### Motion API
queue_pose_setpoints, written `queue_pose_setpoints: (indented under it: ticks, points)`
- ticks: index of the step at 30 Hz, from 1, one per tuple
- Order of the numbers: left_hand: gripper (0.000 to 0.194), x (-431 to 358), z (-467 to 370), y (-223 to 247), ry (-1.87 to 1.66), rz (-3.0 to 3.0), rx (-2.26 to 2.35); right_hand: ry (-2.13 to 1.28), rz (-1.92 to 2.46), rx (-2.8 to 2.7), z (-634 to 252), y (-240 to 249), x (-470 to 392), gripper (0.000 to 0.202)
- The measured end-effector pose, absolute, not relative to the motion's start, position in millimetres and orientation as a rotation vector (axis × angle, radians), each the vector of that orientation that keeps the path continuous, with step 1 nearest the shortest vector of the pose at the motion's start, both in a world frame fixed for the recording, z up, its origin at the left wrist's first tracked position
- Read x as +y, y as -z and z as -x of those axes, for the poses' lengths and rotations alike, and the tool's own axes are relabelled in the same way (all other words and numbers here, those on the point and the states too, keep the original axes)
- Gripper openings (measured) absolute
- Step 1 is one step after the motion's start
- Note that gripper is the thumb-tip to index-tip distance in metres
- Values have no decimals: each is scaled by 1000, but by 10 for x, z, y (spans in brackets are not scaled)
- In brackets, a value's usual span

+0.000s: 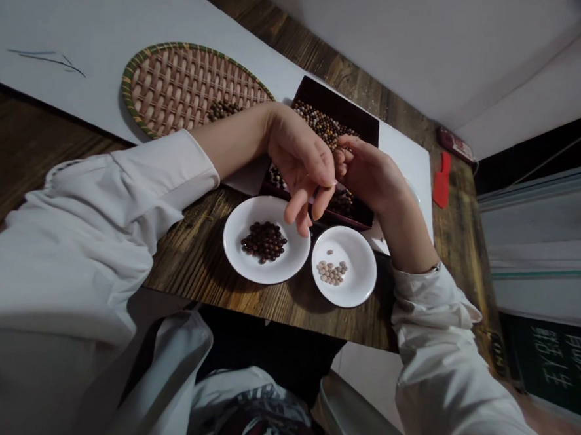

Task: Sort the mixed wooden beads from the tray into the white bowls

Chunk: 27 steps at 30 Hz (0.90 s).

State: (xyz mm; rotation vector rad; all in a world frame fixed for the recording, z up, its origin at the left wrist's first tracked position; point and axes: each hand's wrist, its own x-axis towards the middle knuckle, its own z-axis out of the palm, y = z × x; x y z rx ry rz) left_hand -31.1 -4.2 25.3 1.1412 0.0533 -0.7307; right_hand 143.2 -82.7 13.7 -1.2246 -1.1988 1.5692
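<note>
My left hand (303, 161) hovers over the near edge of a dark red box (371, 130) of mixed small round beads (321, 120). Its thumb and forefinger are pinched together; whatever sits between them is too small to name. Beside it, my right hand (369, 173) is curled over the box's right part, its palm hidden. Below my left fingertips, a white dish (236, 253) holds a pile of dark brown beads (264, 241). To its right, a smaller white dish (360, 272) contains several pale beads (332, 272).
An oval woven tray (174, 87) with a heap of brown beads (222, 109) lies behind my left forearm. Another white dish shows partly behind my right wrist. Further right are a red flat object (442, 180) and a dark red case (454, 145). The wooden table edge (277, 313) runs in front.
</note>
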Motion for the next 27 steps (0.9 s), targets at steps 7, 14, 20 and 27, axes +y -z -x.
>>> queue_pose_setpoints:
  ticks: [7, 14, 20, 27]
  points:
    - [30, -50, 310, -272, 740, -1128, 20, -1633, 1165, -1128, -1418, -145, -831, 7]
    - [32, -79, 310, -273, 658, -1078, 239, -1565, 1230, -1179, -1427, -130, -813, 10]
    - [25, -113, 309, -314, 579, -1105, 366, -1564, 1236, -1163, -1436, -111, -807, 15]
    - [28, -95, 316, -283, 573, -1097, 379, -1547, 1270, -1209, -1435, -124, -810, 12]
